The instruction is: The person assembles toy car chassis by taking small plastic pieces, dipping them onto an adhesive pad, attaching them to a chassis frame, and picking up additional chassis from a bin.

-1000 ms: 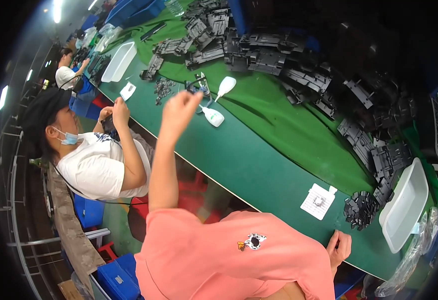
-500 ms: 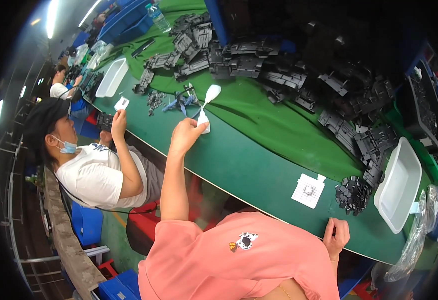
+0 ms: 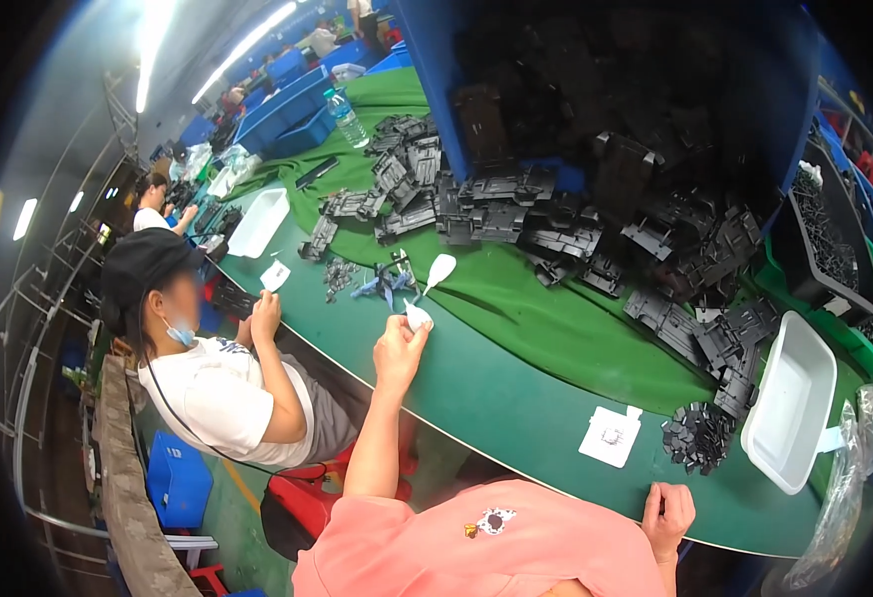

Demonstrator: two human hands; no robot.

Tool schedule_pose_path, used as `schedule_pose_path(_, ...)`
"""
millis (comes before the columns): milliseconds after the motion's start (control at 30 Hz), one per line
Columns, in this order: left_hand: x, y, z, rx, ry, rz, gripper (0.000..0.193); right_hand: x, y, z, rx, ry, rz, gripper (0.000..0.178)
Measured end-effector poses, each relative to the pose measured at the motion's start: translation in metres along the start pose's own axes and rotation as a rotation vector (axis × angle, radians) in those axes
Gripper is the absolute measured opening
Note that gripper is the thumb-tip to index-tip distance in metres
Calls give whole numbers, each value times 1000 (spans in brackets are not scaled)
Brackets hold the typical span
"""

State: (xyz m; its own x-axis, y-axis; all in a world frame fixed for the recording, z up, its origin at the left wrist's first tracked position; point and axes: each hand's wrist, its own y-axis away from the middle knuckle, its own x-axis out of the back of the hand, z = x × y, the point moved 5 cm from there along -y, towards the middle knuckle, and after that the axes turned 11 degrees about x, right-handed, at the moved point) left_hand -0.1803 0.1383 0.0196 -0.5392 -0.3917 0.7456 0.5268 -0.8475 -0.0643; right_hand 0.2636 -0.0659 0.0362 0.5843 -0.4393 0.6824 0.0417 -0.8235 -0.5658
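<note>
My left hand (image 3: 400, 353) is closed around a small white squeeze bottle (image 3: 418, 317) with a narrow tip, above the green table (image 3: 516, 398). Just beyond it lies a second white bottle-shaped piece (image 3: 440, 271). Blue and black tools (image 3: 391, 284) lie left of these, by a scatter of small black parts (image 3: 341, 277). Curled into a loose fist, my right hand (image 3: 668, 512) rests at the table's near edge, with nothing showing in it. Farther in are a white card (image 3: 611, 436) with a small pattern and a heap of small black pieces (image 3: 697, 438).
Many black moulded plastic parts (image 3: 496, 219) lie on green cloth (image 3: 546, 338) along the far side. A white tray (image 3: 793, 403) and clear plastic bag (image 3: 835, 507) are at right. At left a co-worker (image 3: 222, 378) holds a white piece (image 3: 275, 276). Farther back stands a water bottle (image 3: 345, 117).
The view has shifted, so everything sits lower in the picture. My left hand still grips the white bottle, which is now tilted. My right hand remains curled at the edge.
</note>
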Motion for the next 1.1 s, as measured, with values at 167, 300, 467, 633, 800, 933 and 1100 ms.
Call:
schedule_pose_path(167, 4, -2, 1, 22, -114, 71, 41, -1, -7, -1, 14, 5, -7, 7)
schedule_pose_path(300, 9, -1, 4, 37, -123, 42, 46, -4, -16, -1, -16, -34, -28, 7)
schedule_pose_path(467, 18, 31, 0, 16, 242, 61, 21, -4, -12, 3, -29, -29, -28, 8)
schedule_pose_path(633, -7, 50, 79, -331, 483, -38, 8, -1, -12, 0, -8, -36, -39, 8)
schedule_pose_path(800, -12, -12, 204, -665, 476, 112, 19, -2, -9, 6, 5, -13, -21, 9)
schedule_pose_path(933, -66, -99, 255, -920, -223, 35, 55, -1, -13, -2, 42, 10, 30, 11)
schedule_pose_path(1100, -117, -153, 253, -746, -716, -361, 72, -1, -7, 2, 9, -19, 75, 12)
